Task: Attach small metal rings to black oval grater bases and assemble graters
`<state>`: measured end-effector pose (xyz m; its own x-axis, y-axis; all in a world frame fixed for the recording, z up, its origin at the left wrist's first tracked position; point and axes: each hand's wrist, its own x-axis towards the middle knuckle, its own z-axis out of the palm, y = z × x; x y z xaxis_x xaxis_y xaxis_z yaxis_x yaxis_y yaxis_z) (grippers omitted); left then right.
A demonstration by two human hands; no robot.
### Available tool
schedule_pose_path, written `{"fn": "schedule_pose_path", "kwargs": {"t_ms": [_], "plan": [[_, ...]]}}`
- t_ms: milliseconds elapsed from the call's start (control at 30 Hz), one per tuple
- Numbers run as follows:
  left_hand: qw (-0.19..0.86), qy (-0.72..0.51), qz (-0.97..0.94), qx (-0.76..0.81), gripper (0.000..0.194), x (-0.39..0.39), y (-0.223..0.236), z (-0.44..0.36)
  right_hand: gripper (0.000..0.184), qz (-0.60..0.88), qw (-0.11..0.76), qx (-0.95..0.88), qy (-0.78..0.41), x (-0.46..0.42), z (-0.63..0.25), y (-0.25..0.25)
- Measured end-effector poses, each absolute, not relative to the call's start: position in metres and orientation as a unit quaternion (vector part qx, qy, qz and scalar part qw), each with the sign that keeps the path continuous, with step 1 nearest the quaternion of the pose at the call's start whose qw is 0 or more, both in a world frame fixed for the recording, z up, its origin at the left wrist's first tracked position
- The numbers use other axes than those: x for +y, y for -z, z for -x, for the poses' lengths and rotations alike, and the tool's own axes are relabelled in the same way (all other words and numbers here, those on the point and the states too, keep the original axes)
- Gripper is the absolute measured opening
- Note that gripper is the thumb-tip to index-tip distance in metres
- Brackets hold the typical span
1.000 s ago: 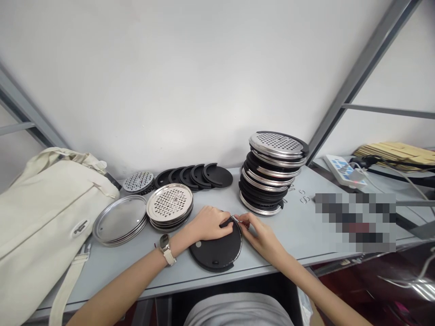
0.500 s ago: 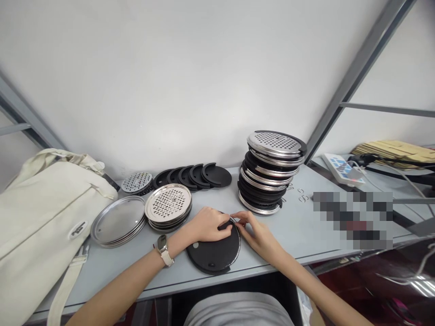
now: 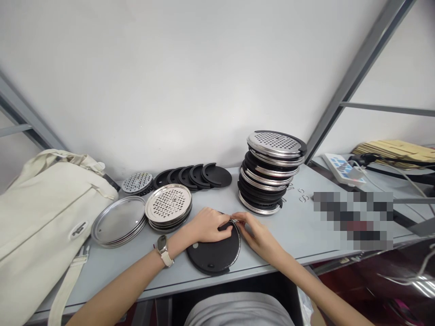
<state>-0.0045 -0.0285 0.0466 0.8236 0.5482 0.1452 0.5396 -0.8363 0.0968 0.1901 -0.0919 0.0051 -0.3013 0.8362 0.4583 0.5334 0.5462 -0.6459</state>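
Observation:
A round black disc [image 3: 214, 253] lies flat on the grey table near its front edge. My left hand [image 3: 207, 225], with a watch on the wrist, rests curled on the disc's far rim and presses it down. My right hand [image 3: 253, 232] pinches a small metal clip [image 3: 235, 221] at the same far rim, fingertips close to the left hand's. A tall stack of assembled metal-and-black discs [image 3: 270, 172] stands just behind the hands.
To the left lie a pile of perforated metal plates [image 3: 169, 204], plain metal lids [image 3: 117, 220] and a cream bag [image 3: 41, 217]. A row of black notched discs [image 3: 193, 175] sits by the wall. Small metal rings [image 3: 302, 194] lie right of the stack. A power strip [image 3: 343, 170] is at right.
The hands and the black disc have barely moved; the fingertips of both hands shifted slightly at the disc's far rim.

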Motion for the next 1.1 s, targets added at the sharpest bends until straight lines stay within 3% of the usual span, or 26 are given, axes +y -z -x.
{"fn": "schedule_pose_path", "kwargs": {"t_ms": [1100], "plan": [[0.049,-0.089,-0.951,0.293,0.024,-0.0287,-0.0456,0.0043,0.018,0.426,0.401,-0.784,-0.206,-0.0913,-0.1910,-0.0056]]}}
